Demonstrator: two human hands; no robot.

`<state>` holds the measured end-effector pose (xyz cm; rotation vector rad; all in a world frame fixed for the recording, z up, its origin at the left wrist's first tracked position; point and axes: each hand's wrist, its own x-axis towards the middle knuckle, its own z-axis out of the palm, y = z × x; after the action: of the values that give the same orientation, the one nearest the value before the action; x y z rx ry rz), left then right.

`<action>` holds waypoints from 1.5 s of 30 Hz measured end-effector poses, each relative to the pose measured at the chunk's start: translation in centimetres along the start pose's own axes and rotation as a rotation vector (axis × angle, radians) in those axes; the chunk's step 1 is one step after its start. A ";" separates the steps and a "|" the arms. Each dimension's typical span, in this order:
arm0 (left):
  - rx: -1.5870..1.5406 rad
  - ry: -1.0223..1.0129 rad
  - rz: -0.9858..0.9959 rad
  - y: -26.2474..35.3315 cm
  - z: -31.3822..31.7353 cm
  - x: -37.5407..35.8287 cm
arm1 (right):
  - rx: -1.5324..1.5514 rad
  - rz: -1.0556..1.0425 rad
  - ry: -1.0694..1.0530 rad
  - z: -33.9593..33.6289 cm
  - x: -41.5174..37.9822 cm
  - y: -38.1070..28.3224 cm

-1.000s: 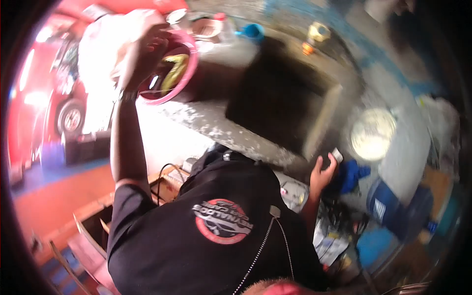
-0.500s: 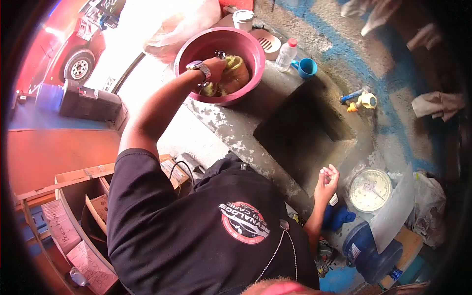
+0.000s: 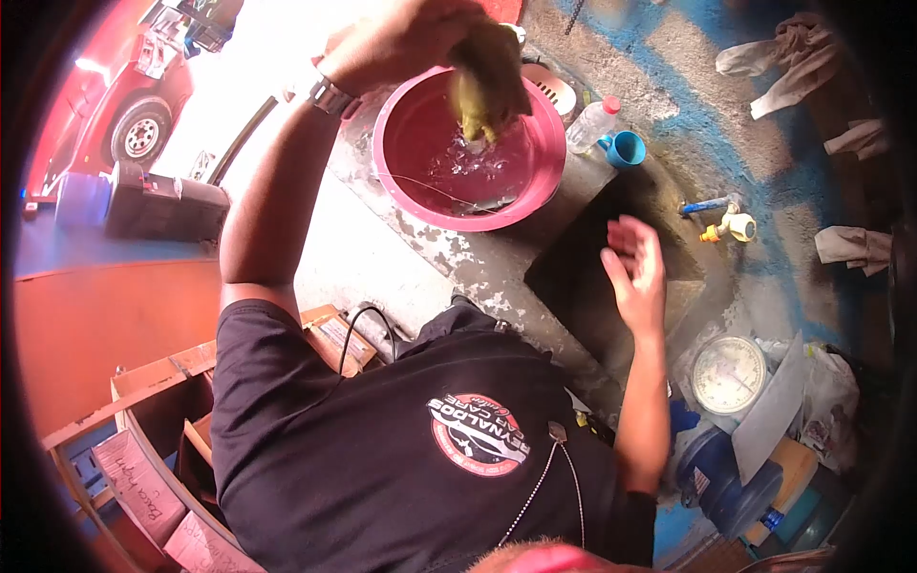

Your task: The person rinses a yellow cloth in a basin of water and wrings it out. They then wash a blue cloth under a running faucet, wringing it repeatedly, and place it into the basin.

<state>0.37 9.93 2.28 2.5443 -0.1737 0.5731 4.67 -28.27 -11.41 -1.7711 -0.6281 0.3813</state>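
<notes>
One limp cloth (image 3: 491, 84), lengthwise downward

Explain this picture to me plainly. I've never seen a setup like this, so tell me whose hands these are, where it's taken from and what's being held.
There is no machine here: these are a person's own bare hands, seen from one camera worn on the head, looking forward and down.

The left hand holds a limp, yellow-green, cloth-like bundle above a round pink basin with water in it. The right hand is open and seems to hold nothing; it appears above a dark, rectangular sink recess.

The basin stands on a worn grey concrete ledge. Beside it are a clear plastic bottle with a red cap and a blue cup.
</notes>
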 end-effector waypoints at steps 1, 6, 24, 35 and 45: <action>-0.153 -0.014 -0.056 1.9 -1.4 0.7 | 0.020 -0.030 -0.037 1.0 1.7 -0.9; -0.664 -0.052 -0.029 3.1 -3.0 3.3 | 0.097 -0.143 -0.095 6.5 9.1 -6.3; -2.464 -0.214 -1.015 13.6 34.1 -2.6 | 0.120 0.183 0.259 -6.9 1.1 6.3; -0.636 0.111 -1.016 19.6 48.4 -1.8 | -0.631 -0.148 0.301 -11.5 -5.3 18.3; -0.587 0.017 -0.634 18.3 52.6 -3.9 | 0.080 0.430 0.078 -12.6 -4.7 23.6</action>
<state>11.75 -32.88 -31.65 1.8708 0.4047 0.2378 13.05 -45.50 -30.69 -1.8293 -0.1689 0.6175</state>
